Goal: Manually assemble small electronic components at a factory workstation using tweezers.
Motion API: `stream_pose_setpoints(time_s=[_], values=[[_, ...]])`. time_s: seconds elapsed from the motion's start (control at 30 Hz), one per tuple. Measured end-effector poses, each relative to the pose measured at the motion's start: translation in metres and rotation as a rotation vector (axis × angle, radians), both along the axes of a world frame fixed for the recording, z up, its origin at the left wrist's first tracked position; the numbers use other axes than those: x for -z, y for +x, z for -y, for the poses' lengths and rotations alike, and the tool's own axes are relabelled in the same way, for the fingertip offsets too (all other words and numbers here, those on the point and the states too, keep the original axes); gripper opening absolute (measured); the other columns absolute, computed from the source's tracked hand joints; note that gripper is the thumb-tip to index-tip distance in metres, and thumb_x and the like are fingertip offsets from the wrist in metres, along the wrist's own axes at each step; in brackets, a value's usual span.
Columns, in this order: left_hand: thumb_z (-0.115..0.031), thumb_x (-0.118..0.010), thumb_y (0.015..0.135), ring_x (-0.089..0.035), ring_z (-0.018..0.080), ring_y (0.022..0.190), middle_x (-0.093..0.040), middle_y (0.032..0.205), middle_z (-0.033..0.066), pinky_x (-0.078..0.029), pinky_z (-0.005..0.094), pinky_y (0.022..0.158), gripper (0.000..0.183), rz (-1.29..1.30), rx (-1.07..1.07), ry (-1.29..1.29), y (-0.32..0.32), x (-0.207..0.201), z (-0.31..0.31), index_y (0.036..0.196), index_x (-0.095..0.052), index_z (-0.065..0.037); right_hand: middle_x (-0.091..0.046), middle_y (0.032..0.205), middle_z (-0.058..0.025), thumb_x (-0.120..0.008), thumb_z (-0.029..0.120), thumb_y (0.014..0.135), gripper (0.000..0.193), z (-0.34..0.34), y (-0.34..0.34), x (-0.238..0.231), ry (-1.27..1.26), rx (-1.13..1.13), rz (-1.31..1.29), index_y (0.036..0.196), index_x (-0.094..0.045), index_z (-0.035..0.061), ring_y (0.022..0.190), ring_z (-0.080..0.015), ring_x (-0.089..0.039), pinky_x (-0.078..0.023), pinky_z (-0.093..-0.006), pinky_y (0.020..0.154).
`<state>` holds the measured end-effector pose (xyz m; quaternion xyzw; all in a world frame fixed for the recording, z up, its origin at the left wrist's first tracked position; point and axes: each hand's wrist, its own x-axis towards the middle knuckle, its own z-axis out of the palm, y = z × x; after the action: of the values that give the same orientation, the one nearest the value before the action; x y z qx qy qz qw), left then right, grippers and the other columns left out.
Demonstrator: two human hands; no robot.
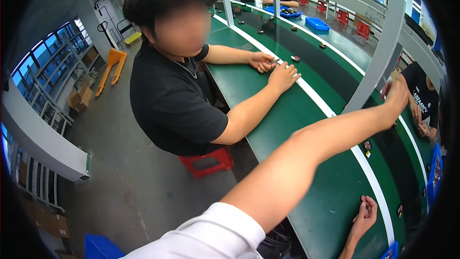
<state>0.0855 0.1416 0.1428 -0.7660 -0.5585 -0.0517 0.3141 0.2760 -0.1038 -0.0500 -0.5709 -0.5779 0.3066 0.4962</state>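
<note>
My left arm, in a white sleeve, stretches across the green worktable (282, 151) to the far right. At its end my left hand (397, 98) is bent over the dark conveyor belt (347, 82), beside a grey frame post (381, 50). Its fingertips are too obscured to show whether they hold anything. My right hand (366, 215) rests near the lower right on the green surface, fingers loosely curled and thumb apart, with no object plainly in it. Between my hands, a small dark part with a yellow piece (367, 146) lies by the belt's white edge strip.
To my left a co-worker in black (177, 96) sits on a red stool (208, 162), both hands around a small item. Another person (424, 91) works across the belt. Several small dark parts ride the belt. Blue trays (317, 24) and an orange pallet jack (111, 69) stand farther off.
</note>
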Motion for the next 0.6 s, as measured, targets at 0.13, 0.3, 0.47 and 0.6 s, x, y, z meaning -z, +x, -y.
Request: stream_pose_setpoints(time_s=[0.13, 0.3, 0.47, 0.6], values=[[-0.023, -0.081, 0.068, -0.062, 0.0217, 0.095, -0.066, 0.089, 0.0065, -0.042, 0.0362, 0.079, 0.02, 0.269, 0.479, -0.088, 0.015, 0.039, 0.08, 0.084, -0.073, -0.012, -0.07, 0.112, -0.012, -0.056, 0.008, 0.101, 0.026, 0.004, 0.008, 0.001, -0.024, 0.041, 0.056, 0.125, -0.058, -0.0023, 0.052, 0.001, -0.041, -0.025, -0.017, 0.041], [-0.002, -0.07, 0.068, -0.06, 0.0349, 0.066, -0.058, 0.066, 0.017, -0.044, 0.0466, 0.06, 0.002, 0.948, 0.712, -0.203, 0.01, 0.128, 0.166, 0.067, -0.07, 0.0, -0.069, 0.103, -0.0096, -0.053, 0.01, 0.102, 0.042, 0.013, -0.018, -0.023, -0.009, -0.042, -0.014, 0.142, -0.047, -0.0003, 0.05, -0.0002, -0.039, -0.025, -0.0167, 0.041], [-0.006, -0.073, 0.075, -0.061, 0.0353, 0.061, -0.063, 0.065, 0.0164, -0.048, 0.0457, 0.058, 0.008, 1.297, 0.683, -0.458, -0.001, 0.185, 0.181, 0.072, -0.074, 0.001, -0.067, 0.088, -0.0103, -0.048, 0.02, 0.107, 0.051, 0.018, -0.024, -0.018, 0.021, -0.172, -0.136, 0.151, -0.035, -0.0001, 0.043, -0.0023, -0.037, -0.027, -0.0178, 0.037], [-0.01, -0.073, 0.079, -0.06, 0.0326, 0.062, -0.066, 0.069, 0.0148, -0.049, 0.043, 0.062, 0.009, 1.529, 0.752, -0.71, 0.003, 0.199, 0.177, 0.079, -0.077, -0.002, -0.066, 0.082, -0.0099, -0.043, 0.024, 0.11, 0.047, 0.013, -0.015, -0.014, -0.078, -0.109, -0.21, 0.149, -0.037, -0.0008, 0.04, -0.0023, -0.035, -0.024, -0.0184, 0.036]])
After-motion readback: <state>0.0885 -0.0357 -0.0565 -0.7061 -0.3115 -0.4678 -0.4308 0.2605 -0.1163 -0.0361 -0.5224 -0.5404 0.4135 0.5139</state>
